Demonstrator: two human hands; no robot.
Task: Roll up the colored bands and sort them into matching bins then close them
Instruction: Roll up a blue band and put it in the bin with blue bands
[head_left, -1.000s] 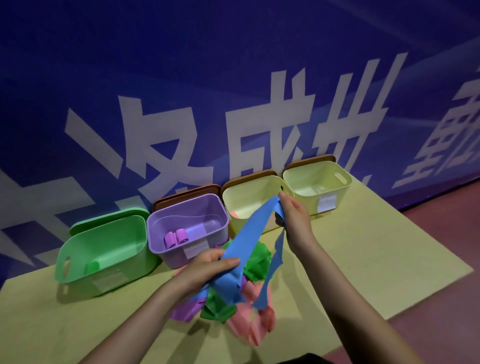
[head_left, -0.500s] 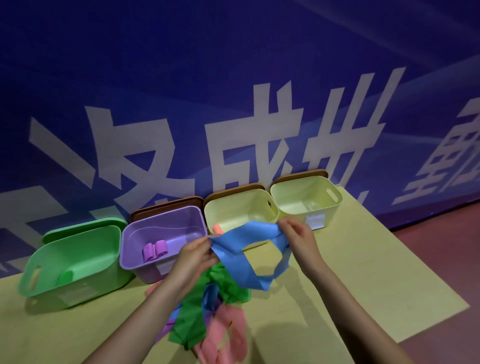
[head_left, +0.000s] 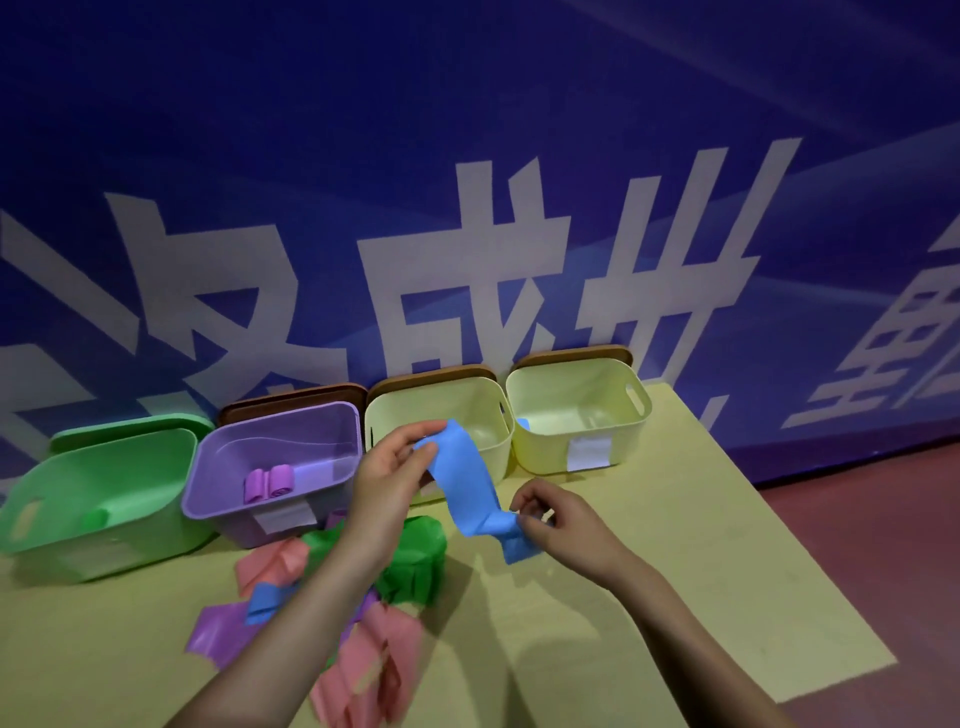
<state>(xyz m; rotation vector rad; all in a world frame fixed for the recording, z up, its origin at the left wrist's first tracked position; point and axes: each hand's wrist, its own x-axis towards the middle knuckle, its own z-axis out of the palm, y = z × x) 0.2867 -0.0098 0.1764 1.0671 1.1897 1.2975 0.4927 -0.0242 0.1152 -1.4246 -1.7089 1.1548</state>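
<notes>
At centre, above the heap | your left hand (head_left: 395, 467) pinches the blue band (head_left: 465, 480) at its 11 o'clock end, right hand (head_left: 558, 525) grips the 5 o'clock end | limp, light, stretchy-looking: hold the ends, roll tight.

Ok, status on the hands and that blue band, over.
Left hand pinches blue band top end. Right hand pinches its lower end, not yet rolled. Loose band pile below on table; bins open.
</notes>
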